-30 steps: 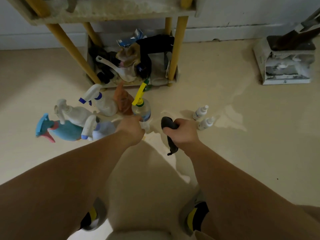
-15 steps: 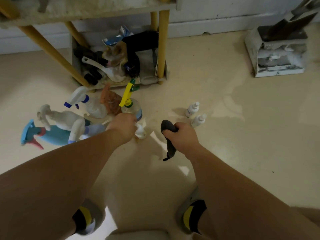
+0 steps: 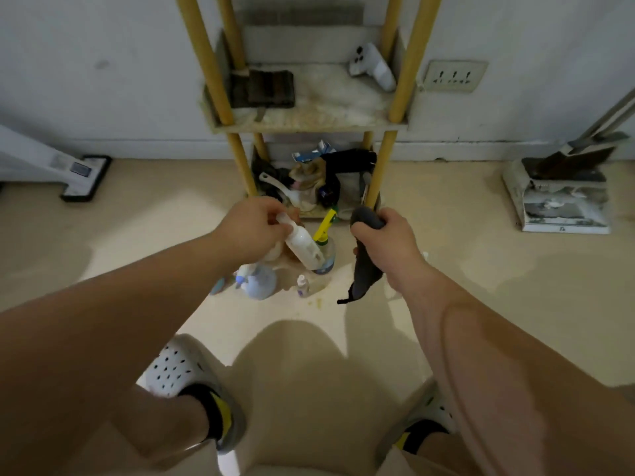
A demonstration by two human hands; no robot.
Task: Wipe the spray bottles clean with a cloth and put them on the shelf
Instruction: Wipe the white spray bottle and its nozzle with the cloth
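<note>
Bottle axis: the white spray bottle (image 3: pixel 304 247) slants from upper left to lower right, its top pinched by the left hand (image 3: pixel 252 228). Just to its right, the right hand (image 3: pixel 383 243) is clamped on the dark cloth (image 3: pixel 366 273). Beyond both hands stands the shelf (image 3: pixel 309 121).

One wide head-worn view, forward and steeply down, from near shoes (image 3: pixel 178 369) to far shelf (image 3: pixel 309 123) and wall (image 3: pixel 103 63).

white spray bottle (image 3: pixel 304 246), dark grey cloth (image 3: pixel 365 269), yellow shelf posts (image 3: pixel 409 67)
</note>
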